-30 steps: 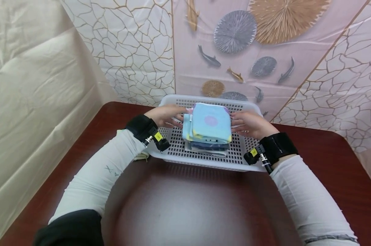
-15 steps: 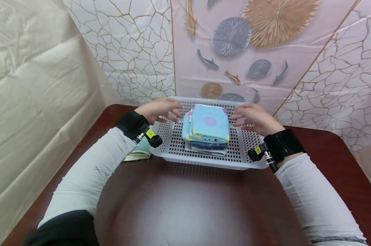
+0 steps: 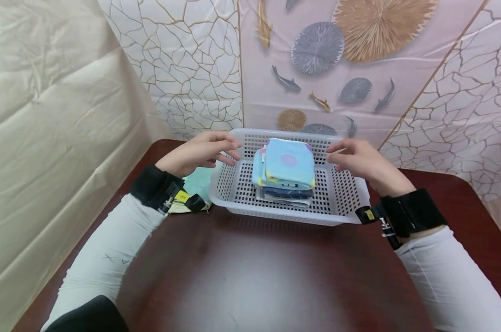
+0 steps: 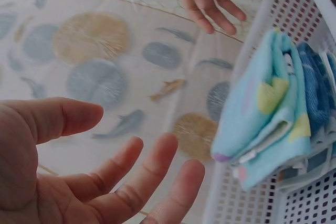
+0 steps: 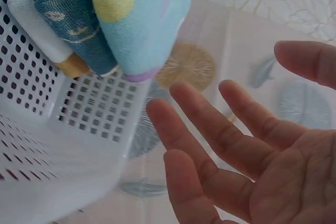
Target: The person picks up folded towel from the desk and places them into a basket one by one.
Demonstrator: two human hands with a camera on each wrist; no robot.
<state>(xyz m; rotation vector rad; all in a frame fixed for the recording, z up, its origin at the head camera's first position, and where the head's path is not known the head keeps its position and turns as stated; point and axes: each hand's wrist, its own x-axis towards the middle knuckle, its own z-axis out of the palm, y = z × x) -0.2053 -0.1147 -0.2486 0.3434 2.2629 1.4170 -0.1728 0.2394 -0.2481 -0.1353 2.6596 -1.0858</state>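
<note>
A stack of folded towels sits in a white perforated plastic basket (image 3: 275,214). On top is a light blue towel (image 3: 289,159) with yellow and purple patches; beneath it lie a dark blue towel (image 3: 287,193) and a whitish one (image 4: 310,174). My left hand (image 3: 202,152) hovers over the basket's left rim, fingers relaxed and holding nothing. Over the right rim is my right hand (image 3: 358,161), likewise holding nothing, its fingers spread in the right wrist view. Both hands are apart from the towels.
A pale green and cream cloth (image 3: 198,184) lies on the dark red table (image 3: 250,276) left of the basket, partly behind the left wrist. A patterned curtain (image 3: 316,92) hangs close behind the basket, and a cream sheet (image 3: 59,138) rises at the left.
Both hands have drawn away from the sides of the towel stack, the left hand leftward and the right hand rightward. More of the green cloth shows now. The stack stays in the basket.
</note>
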